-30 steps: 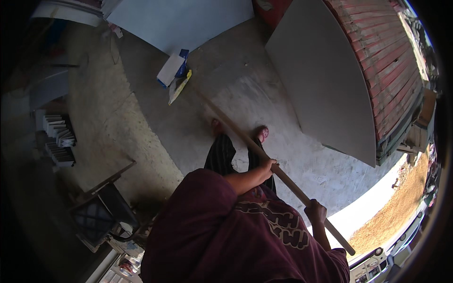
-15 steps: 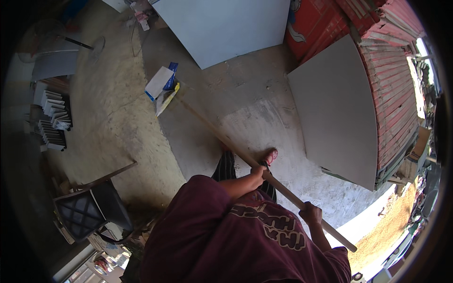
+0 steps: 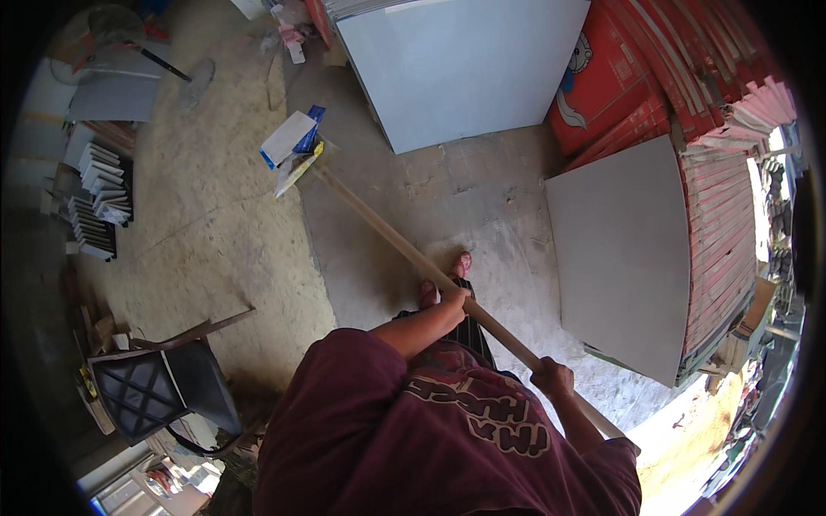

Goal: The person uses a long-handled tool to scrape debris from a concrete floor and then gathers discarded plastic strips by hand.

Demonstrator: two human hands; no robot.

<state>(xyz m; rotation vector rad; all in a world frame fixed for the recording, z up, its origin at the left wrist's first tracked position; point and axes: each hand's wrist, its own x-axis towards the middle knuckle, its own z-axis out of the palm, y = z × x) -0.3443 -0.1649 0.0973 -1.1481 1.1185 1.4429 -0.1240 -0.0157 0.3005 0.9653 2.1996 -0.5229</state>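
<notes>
A long wooden pole (image 3: 392, 234) slants across the floor in front of me, from upper left to lower right. My left hand (image 3: 456, 299) is closed around its middle. Nearer the lower right end, my right hand (image 3: 553, 378) wraps around the same pole. At the far end lie crumpled pieces of packaging (image 3: 289, 141), white, blue and yellow. They cover whatever head the pole has, so its kind cannot be made out. Both of my feet, in reddish footwear (image 3: 462, 263), stand on the concrete just beyond my left hand.
Stacked large grey panels (image 3: 465, 77) stand ahead, and another panel-topped stack (image 3: 619, 258) is at right beside red cartons (image 3: 607, 86). A black chair (image 3: 142, 391) sits lower left. A fan (image 3: 163, 62) and racked white pieces (image 3: 101, 185) are on the far left.
The packaging at the pole's end has shifted away and leftward across the floor. My feet have changed position, and both hands keep hold of the pole. The whole view has shifted.
</notes>
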